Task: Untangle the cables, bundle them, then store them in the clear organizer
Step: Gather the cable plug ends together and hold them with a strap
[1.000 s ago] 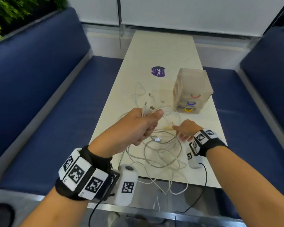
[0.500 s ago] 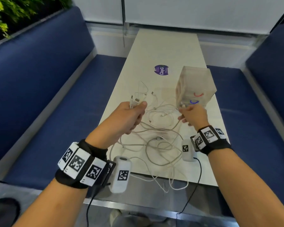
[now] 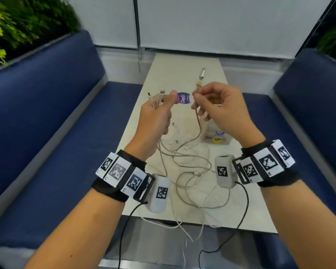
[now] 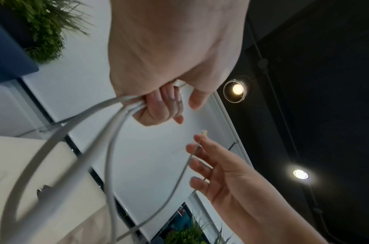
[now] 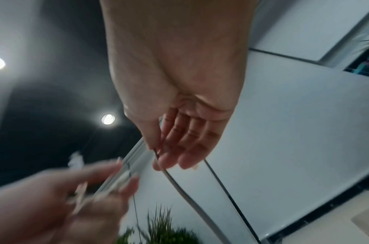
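A tangle of white and beige cables (image 3: 192,167) lies on the near part of the pale table (image 3: 182,70). My left hand (image 3: 163,102) is raised above it and grips several white cable ends; two plugs (image 3: 160,94) stick up past its thumb. In the left wrist view its curled fingers (image 4: 158,105) clamp the white cables (image 4: 108,115). My right hand (image 3: 195,97) pinches a beige cable just below its connector (image 3: 200,78), a pinch also seen in the right wrist view (image 5: 158,153). The clear organizer (image 3: 217,137) is mostly hidden behind the right hand.
A purple sticker (image 3: 184,98) lies mid-table between my hands. Blue benches flank the table at left (image 3: 56,152) and right (image 3: 308,113). Some cable loops (image 3: 182,230) hang over the table's near edge. Plants stand behind the left bench (image 3: 17,26).
Both hands have risen off the table. The left lifted its white cable ends higher; the right left the tangle near the organizer and now holds a beige cable end up.
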Action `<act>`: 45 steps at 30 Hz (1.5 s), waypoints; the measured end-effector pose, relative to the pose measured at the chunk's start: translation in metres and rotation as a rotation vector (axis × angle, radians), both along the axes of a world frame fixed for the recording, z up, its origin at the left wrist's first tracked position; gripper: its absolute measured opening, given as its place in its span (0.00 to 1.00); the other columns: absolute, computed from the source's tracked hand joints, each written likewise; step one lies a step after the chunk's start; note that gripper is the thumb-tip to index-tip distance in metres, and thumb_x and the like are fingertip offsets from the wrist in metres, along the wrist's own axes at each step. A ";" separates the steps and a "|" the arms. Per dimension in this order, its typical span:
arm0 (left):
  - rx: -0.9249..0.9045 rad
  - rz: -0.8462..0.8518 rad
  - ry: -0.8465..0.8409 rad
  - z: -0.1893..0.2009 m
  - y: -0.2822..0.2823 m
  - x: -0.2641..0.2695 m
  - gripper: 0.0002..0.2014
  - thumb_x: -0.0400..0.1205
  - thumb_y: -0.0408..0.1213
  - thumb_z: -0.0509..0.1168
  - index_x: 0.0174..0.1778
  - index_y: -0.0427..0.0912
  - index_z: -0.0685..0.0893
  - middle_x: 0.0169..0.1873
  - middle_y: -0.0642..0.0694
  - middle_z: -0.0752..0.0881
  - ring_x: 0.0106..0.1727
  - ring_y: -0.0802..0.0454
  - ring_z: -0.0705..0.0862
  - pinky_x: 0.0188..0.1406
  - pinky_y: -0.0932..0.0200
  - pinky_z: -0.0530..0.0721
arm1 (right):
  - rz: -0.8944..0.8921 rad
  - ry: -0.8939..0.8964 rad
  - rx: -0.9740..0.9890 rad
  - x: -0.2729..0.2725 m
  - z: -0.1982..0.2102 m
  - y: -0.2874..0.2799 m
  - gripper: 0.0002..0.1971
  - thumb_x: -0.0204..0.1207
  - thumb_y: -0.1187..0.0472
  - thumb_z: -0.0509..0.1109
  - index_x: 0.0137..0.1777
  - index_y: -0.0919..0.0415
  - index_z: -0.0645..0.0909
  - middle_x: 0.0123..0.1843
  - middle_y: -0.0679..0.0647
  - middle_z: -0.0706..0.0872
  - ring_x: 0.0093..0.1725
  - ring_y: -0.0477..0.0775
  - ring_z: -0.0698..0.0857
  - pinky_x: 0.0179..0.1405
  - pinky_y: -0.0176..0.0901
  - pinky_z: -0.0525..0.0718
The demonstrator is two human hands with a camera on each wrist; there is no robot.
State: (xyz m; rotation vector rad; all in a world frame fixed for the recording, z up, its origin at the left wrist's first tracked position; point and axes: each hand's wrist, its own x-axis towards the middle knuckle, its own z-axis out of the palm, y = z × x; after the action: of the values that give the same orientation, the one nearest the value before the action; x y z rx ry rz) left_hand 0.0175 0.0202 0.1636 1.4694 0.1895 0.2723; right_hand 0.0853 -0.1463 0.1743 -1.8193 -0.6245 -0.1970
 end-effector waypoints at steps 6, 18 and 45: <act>-0.042 0.008 -0.086 0.004 -0.017 0.009 0.12 0.81 0.46 0.75 0.43 0.42 0.83 0.17 0.60 0.78 0.17 0.64 0.75 0.20 0.71 0.71 | 0.051 -0.171 -0.127 -0.010 -0.030 0.022 0.06 0.79 0.64 0.75 0.53 0.64 0.89 0.39 0.52 0.92 0.38 0.48 0.92 0.38 0.40 0.88; 0.112 0.151 0.025 -0.020 -0.013 0.024 0.19 0.83 0.53 0.70 0.33 0.45 0.78 0.28 0.50 0.80 0.29 0.53 0.79 0.30 0.55 0.78 | -0.056 -0.243 -0.076 -0.018 -0.057 0.039 0.03 0.78 0.66 0.73 0.46 0.63 0.89 0.38 0.49 0.92 0.37 0.46 0.90 0.38 0.48 0.89; -0.101 -0.027 -0.189 0.031 0.001 0.009 0.24 0.92 0.55 0.46 0.33 0.47 0.66 0.21 0.53 0.64 0.22 0.56 0.59 0.19 0.60 0.57 | 0.175 0.314 -0.031 -0.030 -0.113 0.010 0.29 0.85 0.54 0.69 0.26 0.71 0.67 0.21 0.61 0.68 0.21 0.54 0.69 0.21 0.39 0.73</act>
State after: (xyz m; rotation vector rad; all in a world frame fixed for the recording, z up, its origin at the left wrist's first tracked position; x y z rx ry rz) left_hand 0.0265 0.0216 0.1946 1.3365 0.0305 0.3729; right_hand 0.0557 -0.1362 0.0608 -1.7668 -0.5607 0.2137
